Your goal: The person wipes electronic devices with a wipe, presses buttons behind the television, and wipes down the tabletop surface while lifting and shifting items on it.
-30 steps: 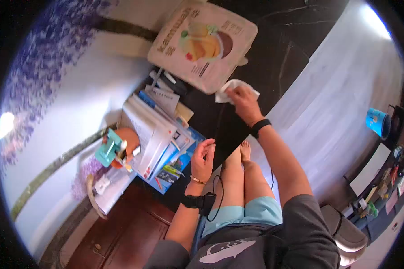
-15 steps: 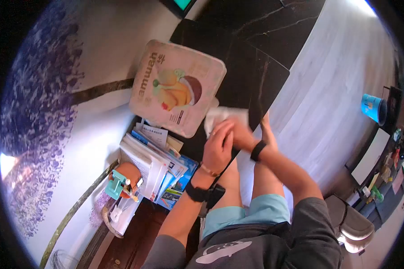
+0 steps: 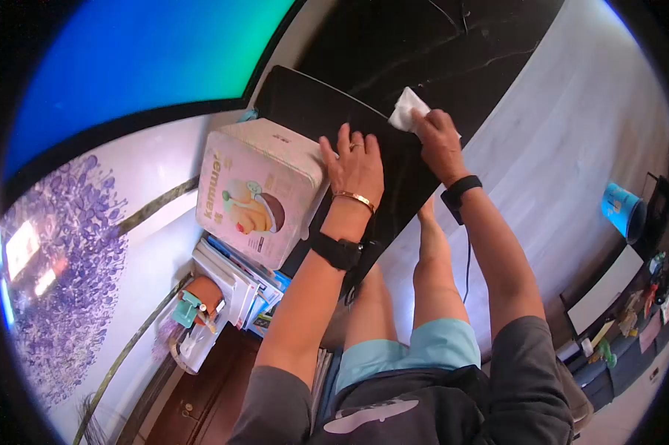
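My right hand (image 3: pixel 440 144) grips a white tissue (image 3: pixel 409 110) and presses it to the black, marble-veined tabletop (image 3: pixel 490 59), close to the edge on the floor side. To its left, my left hand (image 3: pixel 357 169) is open, fingers spread, over a dark flat section with a pale edge (image 3: pixel 327 84). It holds nothing; whether the palm touches the surface cannot be told. Beside that hand stands a pink box (image 3: pixel 223 196) with a fruit picture on its front.
A large lit screen (image 3: pixel 149 67) rises at the upper left. Books (image 3: pixel 234 285) and a reddish-brown pot (image 3: pixel 207 294) with a teal clip-like object sit below the box. Thin black cables (image 3: pixel 453 18) lie at the far end. A blue bin (image 3: pixel 622 211) stands on the right.
My hands, which were together around the blurred white tissue, have come apart. The right one carried it farther up the tabletop; the left has opened. The view has shifted, showing more screen.
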Motion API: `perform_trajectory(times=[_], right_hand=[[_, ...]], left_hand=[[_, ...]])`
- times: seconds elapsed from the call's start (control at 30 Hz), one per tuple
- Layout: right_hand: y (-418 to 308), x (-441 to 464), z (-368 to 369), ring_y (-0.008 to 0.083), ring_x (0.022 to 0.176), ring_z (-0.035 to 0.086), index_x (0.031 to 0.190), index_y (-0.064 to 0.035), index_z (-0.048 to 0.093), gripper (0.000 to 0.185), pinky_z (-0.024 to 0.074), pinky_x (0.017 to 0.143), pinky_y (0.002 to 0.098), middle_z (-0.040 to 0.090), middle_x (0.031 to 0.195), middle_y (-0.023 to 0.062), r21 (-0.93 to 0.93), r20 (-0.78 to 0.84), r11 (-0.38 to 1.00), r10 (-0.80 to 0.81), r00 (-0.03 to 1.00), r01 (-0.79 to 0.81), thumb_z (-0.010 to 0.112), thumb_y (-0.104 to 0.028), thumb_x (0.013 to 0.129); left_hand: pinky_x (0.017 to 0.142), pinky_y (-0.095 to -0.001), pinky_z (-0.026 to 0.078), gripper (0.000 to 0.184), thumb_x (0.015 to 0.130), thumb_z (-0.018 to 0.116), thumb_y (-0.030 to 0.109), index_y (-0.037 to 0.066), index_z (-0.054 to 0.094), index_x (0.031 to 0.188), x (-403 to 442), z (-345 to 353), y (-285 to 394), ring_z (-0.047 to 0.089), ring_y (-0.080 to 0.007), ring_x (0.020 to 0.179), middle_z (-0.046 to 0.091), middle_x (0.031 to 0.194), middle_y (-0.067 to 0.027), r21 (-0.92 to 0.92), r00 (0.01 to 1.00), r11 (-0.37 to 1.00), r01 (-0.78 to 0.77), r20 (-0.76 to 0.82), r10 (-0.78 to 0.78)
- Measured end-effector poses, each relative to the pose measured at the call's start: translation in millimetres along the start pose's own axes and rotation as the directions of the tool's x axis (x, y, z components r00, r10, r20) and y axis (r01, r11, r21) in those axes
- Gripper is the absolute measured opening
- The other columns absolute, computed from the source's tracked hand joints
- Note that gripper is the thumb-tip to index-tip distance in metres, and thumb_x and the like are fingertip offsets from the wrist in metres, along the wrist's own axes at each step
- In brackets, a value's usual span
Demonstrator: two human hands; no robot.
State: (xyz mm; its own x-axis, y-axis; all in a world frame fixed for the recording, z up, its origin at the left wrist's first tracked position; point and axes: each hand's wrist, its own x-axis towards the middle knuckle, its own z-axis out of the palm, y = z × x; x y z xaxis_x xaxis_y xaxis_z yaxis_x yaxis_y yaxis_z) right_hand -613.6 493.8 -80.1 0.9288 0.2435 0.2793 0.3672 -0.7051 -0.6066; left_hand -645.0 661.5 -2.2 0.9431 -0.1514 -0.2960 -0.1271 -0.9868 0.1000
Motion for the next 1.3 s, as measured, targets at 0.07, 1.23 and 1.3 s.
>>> perform_trajectory(times=[0.07, 1.23, 1.3], right_hand=[[-10.0, -0.7, -9.2, 0.0292, 0.075, 0.053, 0.115, -0.0074, 0.054, 0.044, 0.044, 0.064, 0.0377, 0.052, 0.081, 0.0128, 0.064, 0.024, 0.998, 0.001, 1.0, -0.002, 0.054, 0.003, 0.073], [-109.9, 103.9, 143.6, 0.0262, 0.113, 0.045, 0.111, -0.0149, 0.06, 0.032, 0.0416, 0.09, 0.0383, 0.049, 0.116, 0.0077, 0.102, 0.125, 0.98, -0.185, 0.975, 0.173, 0.052, -0.012, 0.081], [-114.1, 111.5, 143.7, 0.0246, 0.121, 0.037, 0.118, -0.0147, 0.056, 0.037, 0.0346, 0.097, 0.0392, 0.042, 0.127, 0.0065, 0.018, 0.19, 0.98, -0.199, 0.961, 0.199, 0.052, -0.015, 0.081]], left_hand=[[0.096, -0.0649, 0.016, 0.042, 0.08, 0.058, 0.025, 0.007, 0.054, 0.118, 2.9, -3.4, -3.6, 0.028, -0.0315, 0.129, 0.051, 0.124, -0.0105, 0.338, 0.975, 0.933, 0.126, 0.133, -0.18], [0.105, -0.0484, 0.021, 0.061, 0.077, 0.066, 0.027, 0.003, 0.043, 0.128, -134.1, -86.6, -59.3, 0.026, -0.0401, 0.129, 0.03, 0.138, -0.0232, -0.141, 0.969, 0.97, 0.198, -0.123, -0.216], [0.104, -0.0475, 0.022, 0.062, 0.079, 0.063, 0.032, 0.002, 0.041, 0.129, -105.1, -99.0, -94.6, 0.03, -0.0395, 0.127, 0.035, 0.135, -0.0235, -0.12, 0.944, 0.97, 0.21, -0.234, -0.233]])
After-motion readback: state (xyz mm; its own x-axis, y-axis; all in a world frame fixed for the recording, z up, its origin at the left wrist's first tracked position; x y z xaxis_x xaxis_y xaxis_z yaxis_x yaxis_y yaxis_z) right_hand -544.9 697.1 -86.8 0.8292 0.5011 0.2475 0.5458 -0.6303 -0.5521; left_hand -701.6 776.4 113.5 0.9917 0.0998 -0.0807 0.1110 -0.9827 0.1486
